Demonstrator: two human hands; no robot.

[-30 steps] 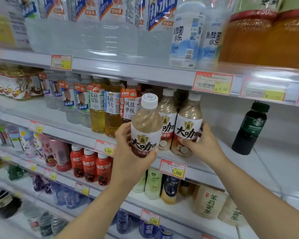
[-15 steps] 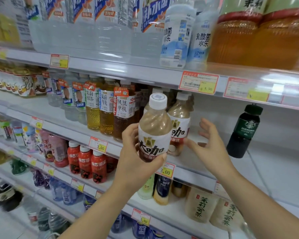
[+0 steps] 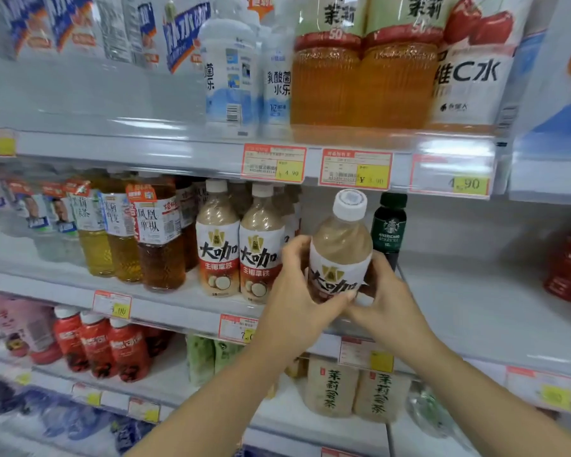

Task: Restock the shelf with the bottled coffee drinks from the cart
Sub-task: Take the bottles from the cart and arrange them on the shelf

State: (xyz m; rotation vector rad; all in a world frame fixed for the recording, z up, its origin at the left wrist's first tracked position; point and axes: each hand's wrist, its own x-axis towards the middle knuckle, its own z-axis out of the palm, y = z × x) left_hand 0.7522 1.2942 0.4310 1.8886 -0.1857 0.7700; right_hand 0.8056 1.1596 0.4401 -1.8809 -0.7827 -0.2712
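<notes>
Gripping upright coffee bottle (image 3: 342, 245), left hand (image 3: 297, 291) and right hand (image 3: 388, 303) both curled round; bare shelf (image 3: 459, 301) just behind, right of shelved row (image 3: 261, 249).

Lower label of held coffee bottle (image 3: 341, 239) covered by thumb of left hand (image 3: 297, 291); its base hidden behind right hand (image 3: 384, 301). At its 1 o'clock, dark green bottle (image 3: 389, 225): bottom hidden. At 3 o'clock, red bottles (image 3: 567, 268) cut by frame edge. At 7 o'clock, price tag (image 3: 236, 326): digits partly covered by left wrist. At 12 o'clock, top-shelf bottles (image 3: 231, 77): caps cut off, print blurred.
</notes>
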